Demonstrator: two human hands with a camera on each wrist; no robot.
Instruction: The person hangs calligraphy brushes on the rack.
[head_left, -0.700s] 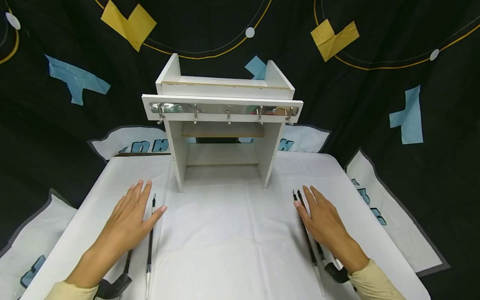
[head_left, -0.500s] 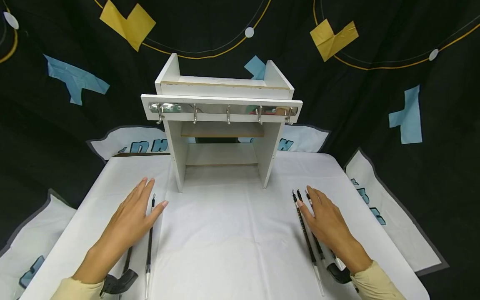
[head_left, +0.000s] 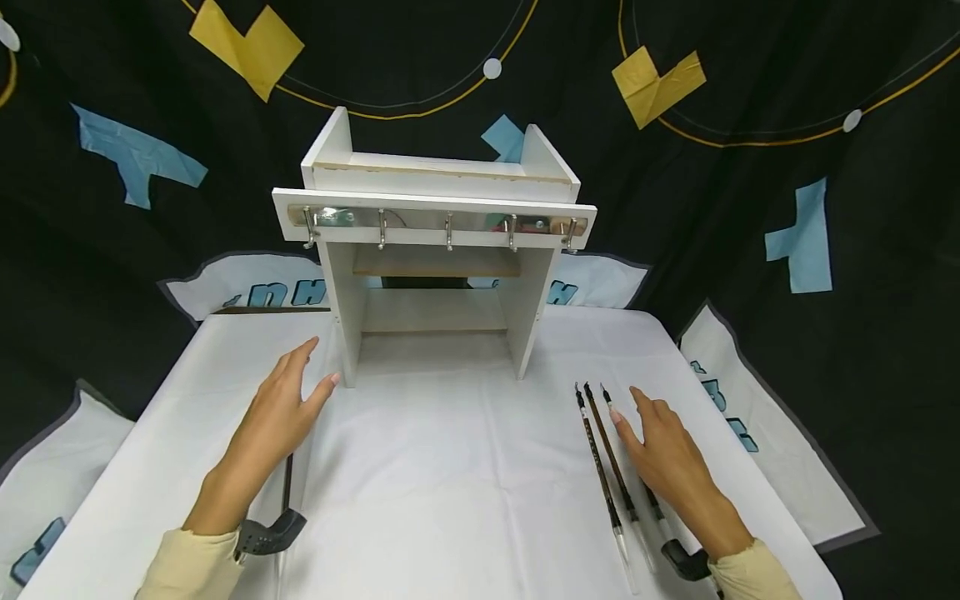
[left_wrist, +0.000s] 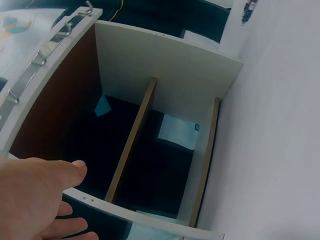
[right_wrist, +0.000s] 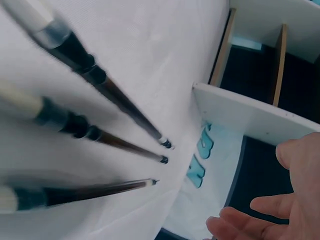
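My left hand (head_left: 273,417) is held out with extended fingers over the left side of the table, near the shelf's left panel. Beneath its wrist, a calligraphy brush is mostly hidden. A white shelf unit (head_left: 435,312) stands at the far middle, with a hook rail (head_left: 448,220) across its front carrying several bare metal hooks. To the right lie three calligraphy brushes, the leftmost brush (head_left: 600,467) dark-handled with a pale tip towards me. My right hand (head_left: 671,462) hovers just beside them, fingers relaxed and holding nothing; its wrist overlaps the rightmost brush (head_left: 606,395).
A white cloth covers the table (head_left: 427,500). Black curtain (head_left: 675,192) hangs behind, with blue tape (head_left: 806,237) and yellow tape (head_left: 251,50) on it. White lettered banners (head_left: 765,433) border the table at the sides and back.
My left hand has moved forward and right, now covering the left brush. My right hand has shifted slightly right, showing more of the three brushes. The head view has turned a little right.
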